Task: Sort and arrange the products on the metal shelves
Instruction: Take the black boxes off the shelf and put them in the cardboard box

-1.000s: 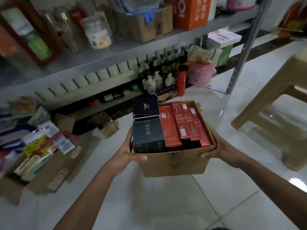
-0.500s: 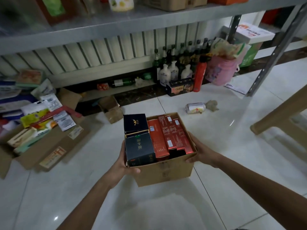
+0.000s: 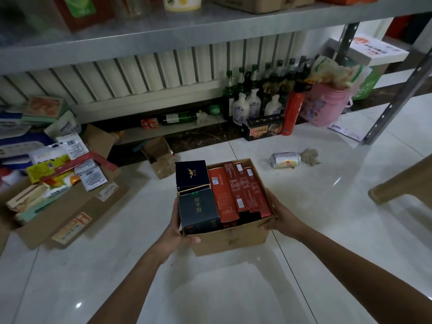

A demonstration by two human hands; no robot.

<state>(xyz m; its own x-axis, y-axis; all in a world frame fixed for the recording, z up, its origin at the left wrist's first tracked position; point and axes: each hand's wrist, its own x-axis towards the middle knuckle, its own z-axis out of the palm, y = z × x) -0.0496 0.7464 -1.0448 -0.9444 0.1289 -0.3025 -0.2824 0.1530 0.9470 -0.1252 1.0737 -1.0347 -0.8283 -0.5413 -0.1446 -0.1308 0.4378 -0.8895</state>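
Your left hand (image 3: 173, 233) and right hand (image 3: 282, 220) gripped opposite sides of the cardboard box (image 3: 231, 240) between them; lettering on its red cartons (image 3: 235, 195) was unreadable.

Bare floor tiles (image 3: 145, 230) beside the carton (image 3: 233, 239); big open box (image 3: 77, 206) at left, can (image 3: 285, 160) ahead right.

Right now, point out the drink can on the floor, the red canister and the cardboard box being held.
drink can (image 3: 285, 160), head view, side wall.
red canister (image 3: 293, 111), head view, middle of body.
cardboard box (image 3: 230, 240), head view, front wall.
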